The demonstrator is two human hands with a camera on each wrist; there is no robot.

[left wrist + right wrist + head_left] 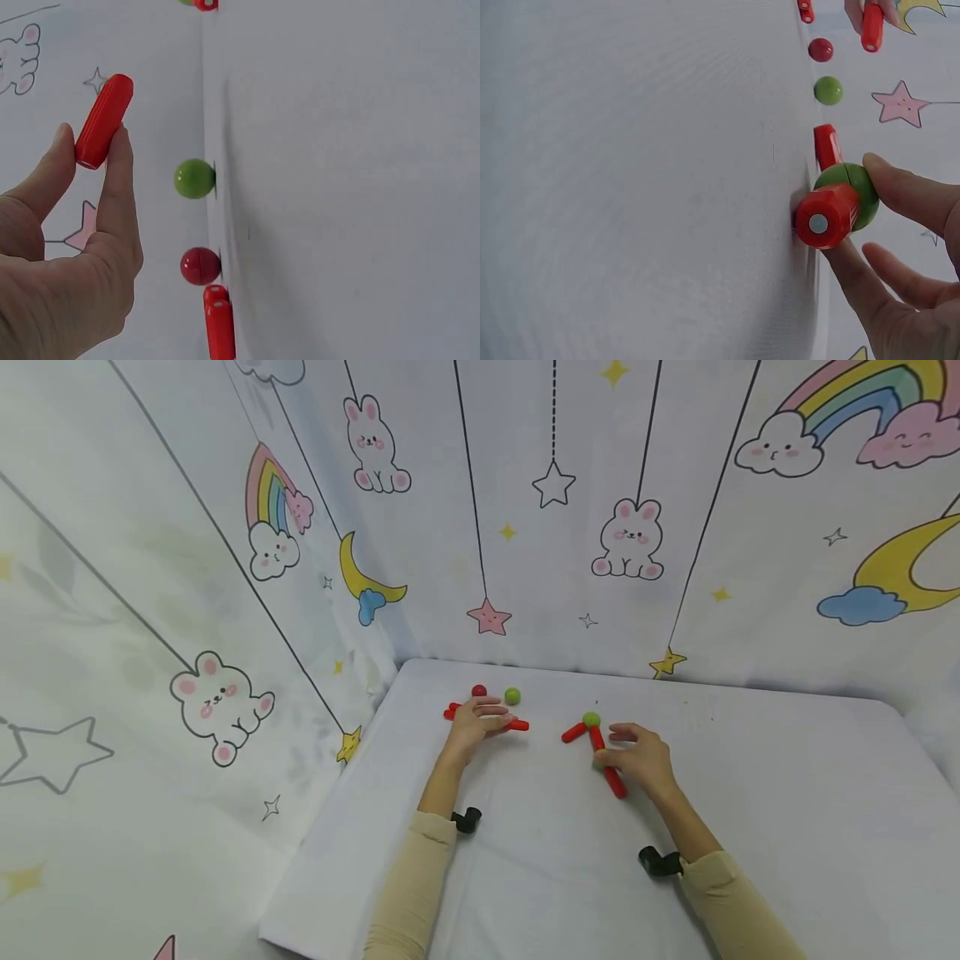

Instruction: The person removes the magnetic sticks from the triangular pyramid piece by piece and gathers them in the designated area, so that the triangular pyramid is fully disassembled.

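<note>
Right now I see my left hand (pixel 474 723) near the far edge of the white table (pixel 787 827), left of its middle, with thumb and forefinger pinching a red stick (pixel 104 121); the left wrist view shows the stick lifted between the fingertips and tilted. Just beyond that hand lie a red ball (pixel 479 691) and a green ball (pixel 512 696), close together but apart, and another red stick (pixel 219 328) lies beside the red ball near the far edge.

My right hand (pixel 641 760) sits right of the middle, well apart from the left. Its fingers are curled on a small built piece: a long red stick (pixel 606 763) with a green ball (pixel 853 193) at its far end and a short red stick (pixel 573 732) angling off to the left from that ball. In the right wrist view my thumb presses the green ball and a finger lies under the stick's near end, which shows a small metal disc. The piece rests on the table.

Behind the table hangs a cloth backdrop (pixel 637 485) printed with rabbits, stars, moons and rainbows.
</note>
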